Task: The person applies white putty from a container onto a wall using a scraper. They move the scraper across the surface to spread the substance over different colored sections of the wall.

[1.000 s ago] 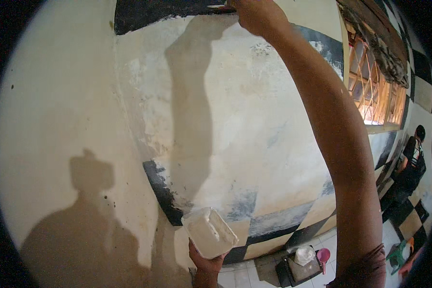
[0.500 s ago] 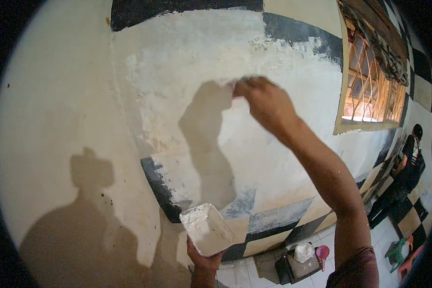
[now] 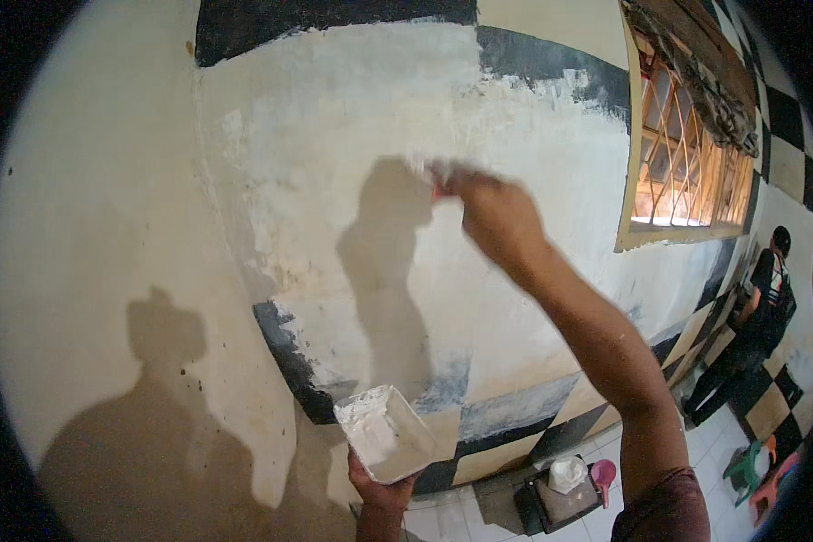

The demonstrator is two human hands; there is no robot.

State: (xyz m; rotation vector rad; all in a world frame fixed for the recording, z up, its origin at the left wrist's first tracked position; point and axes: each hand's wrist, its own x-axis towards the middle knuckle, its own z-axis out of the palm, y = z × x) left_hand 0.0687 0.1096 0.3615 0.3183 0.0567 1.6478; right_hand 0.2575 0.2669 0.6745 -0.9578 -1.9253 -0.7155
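My left hand [image 3: 382, 488] is closed under a shallow rectangular white tub [image 3: 411, 440], tilted toward me and smeared with thick white paste. Higher up, my right hand [image 3: 497, 210] is raised against the wall [image 3: 325, 99], its fingers closed around a small tool with a reddish part [image 3: 437, 188]. Motion blur hides that tool's exact kind. The wall around it carries uneven white coating over black and cream squares. My arm's shadow falls just left of the right hand.
To the right is a barred window [image 3: 686, 154] with a bunched curtain. Below stands a black box-like stand [image 3: 560, 506] holding a white bag [image 3: 567, 474] and a pink dipper [image 3: 603, 473]. A person in dark clothes [image 3: 759, 307] works farther right, near green and red stools [image 3: 743, 470].
My right hand has shifted slightly downward against the wall, and the reddish part of its tool shows more. The view has turned slightly; the tub stays in my left hand.
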